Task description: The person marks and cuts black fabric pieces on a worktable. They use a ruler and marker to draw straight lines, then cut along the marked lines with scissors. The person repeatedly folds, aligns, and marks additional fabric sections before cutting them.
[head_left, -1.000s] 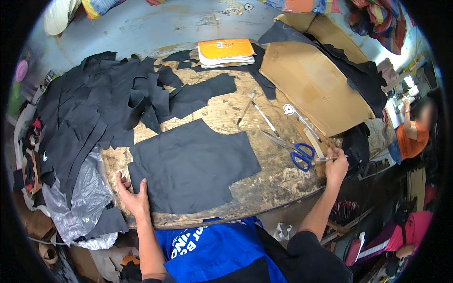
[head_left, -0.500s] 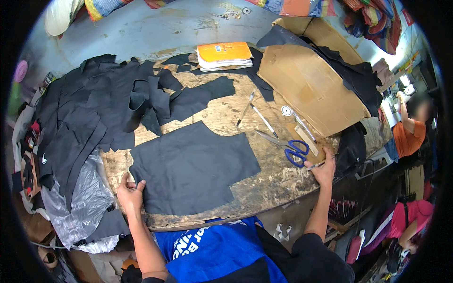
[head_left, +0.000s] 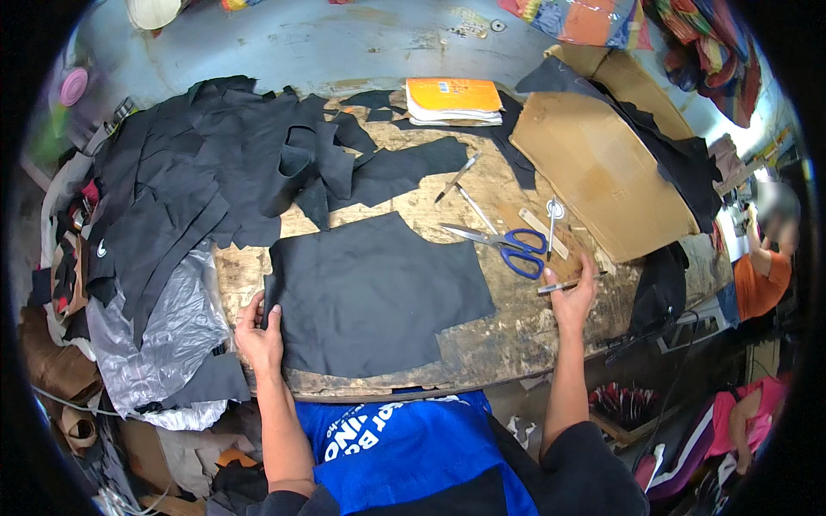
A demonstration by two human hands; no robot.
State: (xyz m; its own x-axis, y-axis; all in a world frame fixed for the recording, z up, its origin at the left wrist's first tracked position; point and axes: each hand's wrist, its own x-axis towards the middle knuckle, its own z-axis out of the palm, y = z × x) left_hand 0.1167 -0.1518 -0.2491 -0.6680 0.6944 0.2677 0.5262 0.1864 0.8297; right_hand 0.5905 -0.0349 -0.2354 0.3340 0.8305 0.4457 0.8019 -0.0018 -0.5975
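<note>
A cut piece of black leather (head_left: 379,297) lies flat on the worn wooden table in front of me. My left hand (head_left: 261,337) is at its left edge, thumb and fingers closed on the rim. To the right, my right hand (head_left: 571,303) holds a pen (head_left: 568,283) across its fingers, beside the blue-handled scissors (head_left: 519,250). The scissors' blades point left, toward the leather's upper right. Two more pens cross above them, one of them a white pen (head_left: 476,209). A short pale ruler (head_left: 544,233) and a white tape roll (head_left: 556,209) rest near the scissors.
Heaped black leather scraps (head_left: 185,163) cover the table's left side, above a clear plastic bag (head_left: 159,331). An orange-covered book (head_left: 453,96) lies at the back. A cardboard box (head_left: 602,163) with dark leather fills the back right. Two people are beyond the right side.
The view has shifted, moving the table's contents rightward. My right hand has moved left and up relative to the table, pen still in it. My left hand stays at the leather's left edge.
</note>
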